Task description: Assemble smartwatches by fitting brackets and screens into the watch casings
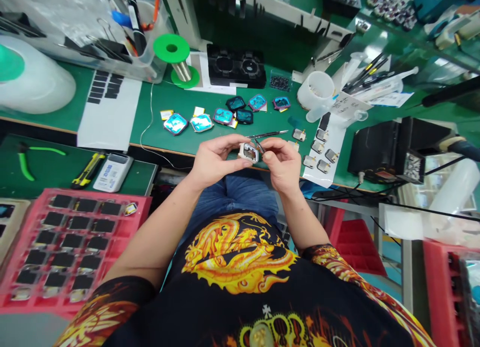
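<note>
Pinched between the thumb and fingers of my left hand (219,158) is a pale smartwatch case (249,152), its open inside facing up. My right hand (282,162) is closed on a slim dark tool (259,146), whose tip is beside the case; its exact kind is too small to make out. Just beyond my fingers, tweezers (270,134) lie on the green bench. Several watch cases with blue film, such as a silver one (201,122), lie farther back. To the right, small metallic watch modules (318,146) rest on and beside a white paper strip.
A solder spool (171,49) and a black fixture (236,67) stand at the back. On the right are a white cup (316,88) and a black device (390,149). A pink tray (123,237) of dark screens sits left, near a yellow cutter (88,171).
</note>
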